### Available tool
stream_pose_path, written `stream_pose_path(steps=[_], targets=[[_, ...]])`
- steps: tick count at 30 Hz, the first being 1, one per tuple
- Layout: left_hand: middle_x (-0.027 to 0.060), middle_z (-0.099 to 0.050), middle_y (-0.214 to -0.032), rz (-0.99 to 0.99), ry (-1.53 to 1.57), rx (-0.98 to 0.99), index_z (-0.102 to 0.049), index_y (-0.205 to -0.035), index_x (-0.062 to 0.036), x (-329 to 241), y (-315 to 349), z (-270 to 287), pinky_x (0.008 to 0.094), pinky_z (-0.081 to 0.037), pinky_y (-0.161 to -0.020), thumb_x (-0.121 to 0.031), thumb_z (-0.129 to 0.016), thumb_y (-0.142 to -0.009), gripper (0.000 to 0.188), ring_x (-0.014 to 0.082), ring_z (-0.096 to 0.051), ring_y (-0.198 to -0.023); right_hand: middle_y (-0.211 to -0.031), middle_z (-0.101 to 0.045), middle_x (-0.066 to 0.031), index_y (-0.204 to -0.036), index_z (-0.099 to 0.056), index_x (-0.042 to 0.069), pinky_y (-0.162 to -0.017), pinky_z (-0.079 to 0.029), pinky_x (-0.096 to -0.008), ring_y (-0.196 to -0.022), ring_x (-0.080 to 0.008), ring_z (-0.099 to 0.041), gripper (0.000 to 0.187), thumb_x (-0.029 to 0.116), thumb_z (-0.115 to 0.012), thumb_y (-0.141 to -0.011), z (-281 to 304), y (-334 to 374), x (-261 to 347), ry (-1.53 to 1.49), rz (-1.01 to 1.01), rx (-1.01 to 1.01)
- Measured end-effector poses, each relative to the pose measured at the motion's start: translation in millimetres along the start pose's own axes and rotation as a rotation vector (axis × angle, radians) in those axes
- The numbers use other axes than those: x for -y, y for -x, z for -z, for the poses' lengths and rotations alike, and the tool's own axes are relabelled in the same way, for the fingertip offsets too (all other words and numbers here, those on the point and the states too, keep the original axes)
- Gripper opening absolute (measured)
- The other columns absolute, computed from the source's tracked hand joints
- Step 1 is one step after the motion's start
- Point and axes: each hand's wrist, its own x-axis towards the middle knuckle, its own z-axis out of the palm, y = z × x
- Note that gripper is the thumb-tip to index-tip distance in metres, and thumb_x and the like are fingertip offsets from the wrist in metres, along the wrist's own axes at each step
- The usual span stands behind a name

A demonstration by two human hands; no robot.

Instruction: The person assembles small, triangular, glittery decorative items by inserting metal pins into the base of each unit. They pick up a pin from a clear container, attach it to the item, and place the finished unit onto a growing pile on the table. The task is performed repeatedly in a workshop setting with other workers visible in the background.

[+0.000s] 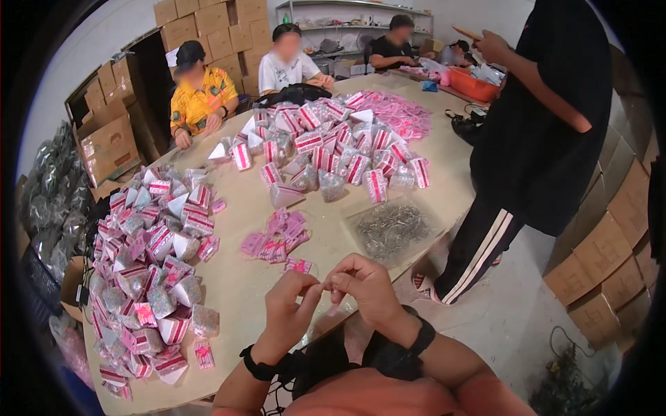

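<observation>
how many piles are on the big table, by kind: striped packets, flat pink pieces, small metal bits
Striped packet piles: 2
Flat pink piece piles: 2, one touching the far packets
Small metal bit piles: 1
Total: 5, loose strays not counted

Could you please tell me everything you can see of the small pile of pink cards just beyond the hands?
The small pile of pink cards is a loose, overlapping heap of flat, roughly rectangular pieces in lighter and darker pink, with printed patterns. They look thin; whether paper or plastic, I cannot tell. The cards lie at various angles on the pale tabletop, left of the metal-filled tray, held by neither the left hand nor the right hand.
</observation>
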Motion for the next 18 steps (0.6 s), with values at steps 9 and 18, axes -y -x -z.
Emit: stream_pose_path(steps=[9, 18], targets=[[0.0083, -0.052, -0.068, -0.060, 0.006, -0.031, -0.055, -0.082, -0.0021, 2.9, 0.1, -8.0, 0.0261, -0.042, -0.051, -0.001, -0.061, -0.077, 0.007, 0.0171, -0.053, -0.057, -0.071, -0.058, -0.0097, -0.086, -0.051, 0.000, -0.045, -0.051, -0.0271, -0.059, -0.0130, -0.056, 0.009, 0.008, -0.055, -0.085, -1.1, -0.2, -2.2, -0.016, -0.073, -0.007], [0.0074, -0.053, -0.067, -0.063, 0.022, -0.150, -0.055, -0.080, -0.0022, 8.5, 1.4, -11.4, 0.0246, -0.041, -0.049, -0.002, -0.060, -0.079, 0.005, 0.0135, -0.051, -0.055, -0.077, -0.058, -0.0091, -0.088, -0.052, 0.000, -0.060, -0.047, -0.0236, -0.067, -0.0148, -0.057, 0.017, 0.017, -0.055, -0.087, 1.8, -0.9, -1.2, -0.186, -0.223, 0.049]])
